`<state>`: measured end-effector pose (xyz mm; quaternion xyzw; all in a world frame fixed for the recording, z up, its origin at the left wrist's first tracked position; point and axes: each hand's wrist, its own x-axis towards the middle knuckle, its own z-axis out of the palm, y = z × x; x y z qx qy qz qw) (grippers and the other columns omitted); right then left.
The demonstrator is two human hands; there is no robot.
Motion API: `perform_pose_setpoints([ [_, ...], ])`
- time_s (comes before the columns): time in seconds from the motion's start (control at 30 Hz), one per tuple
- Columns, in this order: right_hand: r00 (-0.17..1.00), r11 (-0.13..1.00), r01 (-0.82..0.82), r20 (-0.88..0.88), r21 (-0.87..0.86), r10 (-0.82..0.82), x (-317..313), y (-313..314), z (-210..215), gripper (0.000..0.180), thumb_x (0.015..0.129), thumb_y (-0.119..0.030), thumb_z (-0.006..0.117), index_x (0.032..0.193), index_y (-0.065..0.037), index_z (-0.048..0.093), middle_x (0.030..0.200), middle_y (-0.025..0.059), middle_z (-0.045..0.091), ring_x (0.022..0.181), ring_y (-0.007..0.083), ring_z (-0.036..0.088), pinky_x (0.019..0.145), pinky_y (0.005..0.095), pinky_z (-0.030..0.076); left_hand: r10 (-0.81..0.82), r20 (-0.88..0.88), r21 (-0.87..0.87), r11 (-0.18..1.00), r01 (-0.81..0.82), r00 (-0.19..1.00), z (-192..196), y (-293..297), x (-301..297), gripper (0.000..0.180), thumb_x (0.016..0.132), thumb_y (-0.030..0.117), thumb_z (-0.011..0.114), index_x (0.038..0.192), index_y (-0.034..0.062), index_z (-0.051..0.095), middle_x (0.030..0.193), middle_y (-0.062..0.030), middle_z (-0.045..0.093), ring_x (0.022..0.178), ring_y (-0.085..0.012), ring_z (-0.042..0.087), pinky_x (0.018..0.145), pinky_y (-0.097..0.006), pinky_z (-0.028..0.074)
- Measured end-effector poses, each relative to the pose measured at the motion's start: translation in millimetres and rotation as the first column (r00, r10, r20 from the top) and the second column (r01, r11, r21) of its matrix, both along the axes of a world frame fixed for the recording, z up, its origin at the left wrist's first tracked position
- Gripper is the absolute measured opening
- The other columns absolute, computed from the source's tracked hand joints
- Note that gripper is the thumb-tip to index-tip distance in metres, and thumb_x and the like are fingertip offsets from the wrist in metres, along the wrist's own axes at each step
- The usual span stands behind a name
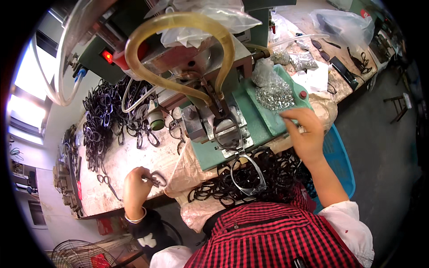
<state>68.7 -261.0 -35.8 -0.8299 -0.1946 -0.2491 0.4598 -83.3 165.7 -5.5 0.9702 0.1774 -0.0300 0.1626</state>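
Head view: left hand (pixel 136 190) pinches eyeglass frame (pixel 157 180); right hand (pixel 306 134) fingers curled, touching metal bits (pixel 275 94)

Bright daylight is pouring in from the window (pixel 20 107) on the left, glaring white. The edges are bending round and going dark.

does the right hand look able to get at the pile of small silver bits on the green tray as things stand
Probably yes. The right hand is already at the near edge of the green tray, its fingers bent toward the pile of small silver bits. Nothing lies between them; the machine head stands off to the left.
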Motion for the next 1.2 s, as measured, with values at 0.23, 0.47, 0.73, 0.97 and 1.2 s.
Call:
perform_pose_setpoints([
  [0.23,0.964,0.941,-0.252,0.145,0.226,0.223,29.4,85.2,33.8,0.015,0.073,0.003,0.071,0.086,-0.003,0.070,0.085,0.0111,0.068,0.083,0.0307,0.064,0.075,0.0385,0.051,-0.111,0.147,-0.465,0.869,0.168,0.983,56.6,-9.5,39.1,0.011,0.083,0.006,0.070,0.086,-0.0036,0.067,0.100,-0.0114,0.072,0.086,-0.0176,0.068,0.077,-0.029,0.055],
  [0.47,0.963,0.850,-0.250,0.030,0.463,0.268,16.8,102.1,21.8,0.029,0.079,0.000,0.073,0.106,0.002,0.066,0.092,0.0134,0.069,0.084,0.0249,0.067,0.081,0.0333,0.052,0.233,0.873,-0.469,0.645,0.603,0.429,63.1,-108.1,43.3,0.032,0.104,0.020,0.051,0.085,-0.0063,0.050,0.084,-0.0250,0.066,0.075,-0.0320,0.070,0.068,-0.037,0.060],
  [0.73,0.805,0.578,-0.239,-0.174,0.781,0.568,-1.2,114.0,26.8,0.046,0.089,0.002,0.067,0.132,0.003,0.049,0.121,0.0129,0.067,0.100,0.0134,0.066,0.090,0.0267,0.051,0.267,0.906,-0.409,0.754,0.515,0.329,50.4,-130.8,64.1,0.026,0.104,0.017,0.049,0.084,-0.0001,0.050,0.077,-0.0185,0.065,0.065,-0.0207,0.063,0.060,-0.036,0.061],
  [0.97,0.791,0.426,-0.188,-0.121,0.885,0.600,0.3,118.9,18.7,0.047,0.090,0.005,0.066,0.133,0.003,0.047,0.124,0.0151,0.065,0.105,0.0138,0.065,0.093,0.0263,0.050,0.058,0.914,-0.216,0.907,0.362,0.401,102.9,-150.1,88.1,0.024,0.097,0.007,0.064,0.078,0.0000,0.052,0.076,-0.0167,0.072,0.064,-0.0115,0.061,0.064,-0.022,0.046],
  [1.2,0.803,0.496,-0.222,-0.130,0.839,0.581,-16.4,114.1,35.9,0.053,0.088,0.009,0.057,0.139,0.002,0.044,0.126,0.0180,0.064,0.114,0.0215,0.063,0.099,0.0345,0.049,-0.031,0.927,-0.092,0.947,0.307,0.375,103.8,-152.0,90.4,0.023,0.087,-0.002,0.068,0.070,0.0024,0.054,0.072,-0.0090,0.073,0.049,-0.0009,0.041,0.047,-0.018,0.030],
])
